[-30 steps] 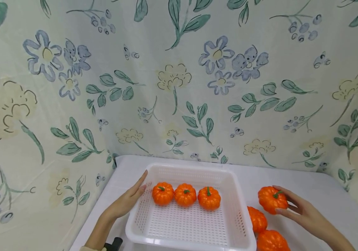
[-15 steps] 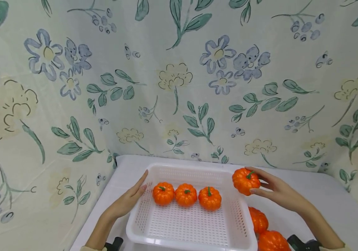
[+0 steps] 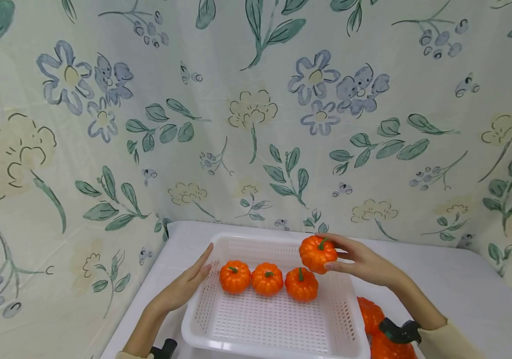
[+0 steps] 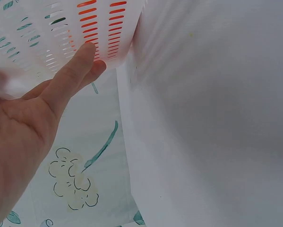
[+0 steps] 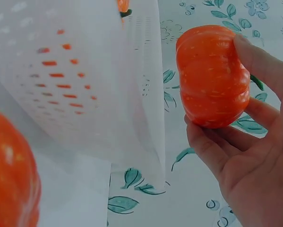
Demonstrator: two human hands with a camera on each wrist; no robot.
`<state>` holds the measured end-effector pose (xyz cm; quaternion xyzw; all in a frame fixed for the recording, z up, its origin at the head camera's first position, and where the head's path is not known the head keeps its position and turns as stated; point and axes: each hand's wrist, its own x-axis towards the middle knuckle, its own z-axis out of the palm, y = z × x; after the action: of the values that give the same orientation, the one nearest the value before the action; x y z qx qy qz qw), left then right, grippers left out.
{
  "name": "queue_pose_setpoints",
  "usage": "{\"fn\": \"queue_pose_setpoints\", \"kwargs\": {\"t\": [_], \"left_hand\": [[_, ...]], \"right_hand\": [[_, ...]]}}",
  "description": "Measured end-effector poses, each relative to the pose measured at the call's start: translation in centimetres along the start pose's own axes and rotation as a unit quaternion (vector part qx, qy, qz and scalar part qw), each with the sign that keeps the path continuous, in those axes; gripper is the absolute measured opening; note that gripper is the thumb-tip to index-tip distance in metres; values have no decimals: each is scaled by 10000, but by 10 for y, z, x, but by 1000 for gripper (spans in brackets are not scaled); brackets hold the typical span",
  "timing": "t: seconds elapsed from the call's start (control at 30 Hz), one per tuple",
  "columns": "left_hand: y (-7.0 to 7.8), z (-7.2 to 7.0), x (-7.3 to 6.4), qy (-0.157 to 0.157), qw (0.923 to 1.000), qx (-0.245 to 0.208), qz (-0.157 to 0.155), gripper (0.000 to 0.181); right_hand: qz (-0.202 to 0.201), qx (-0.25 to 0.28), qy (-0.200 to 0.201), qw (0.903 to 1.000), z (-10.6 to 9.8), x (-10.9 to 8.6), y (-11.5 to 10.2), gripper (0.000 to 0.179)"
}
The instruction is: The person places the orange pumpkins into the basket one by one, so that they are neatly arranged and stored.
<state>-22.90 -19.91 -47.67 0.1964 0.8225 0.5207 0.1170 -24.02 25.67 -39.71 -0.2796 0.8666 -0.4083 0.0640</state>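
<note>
A white perforated plastic basket [image 3: 265, 319] holds a row of three small orange pumpkins [image 3: 267, 279] with green stems. My left hand [image 3: 181, 286] rests against the basket's left side with its fingers straight; in the left wrist view the fingers [image 4: 70, 75] lie along the slotted wall. My right hand [image 3: 364, 259] grips another orange pumpkin [image 3: 317, 254] between thumb and fingers, above the basket's back right part. In the right wrist view this held pumpkin [image 5: 212, 75] shows its ribbed side, with the thumb on one side and fingertips on the other.
Two more orange pumpkins [image 3: 370, 315] lie on the white table [image 3: 453, 279] just right of the basket, partly hidden by the right forearm and its black wrist strap [image 3: 400, 331]. A floral curtain [image 3: 256, 124] hangs behind and beside the table.
My right hand has carried its pumpkin leftward and up, from beside the basket across the right rim to above the basket's back right part. The left hand has stayed on the basket's side.
</note>
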Motion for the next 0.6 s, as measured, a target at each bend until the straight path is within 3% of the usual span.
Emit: {"fn": "queue_pose_setpoints", "kwargs": {"t": [0.2,0.6], "left_hand": [[1,0,0,8,10000,-5,-35,61],[2,1,0,26,10000,24,-70,61]], "right_hand": [[-221,269,-369,9987,12,19,-9,66],[-252,457,-1057,9930,39,52,-29,64]]}}
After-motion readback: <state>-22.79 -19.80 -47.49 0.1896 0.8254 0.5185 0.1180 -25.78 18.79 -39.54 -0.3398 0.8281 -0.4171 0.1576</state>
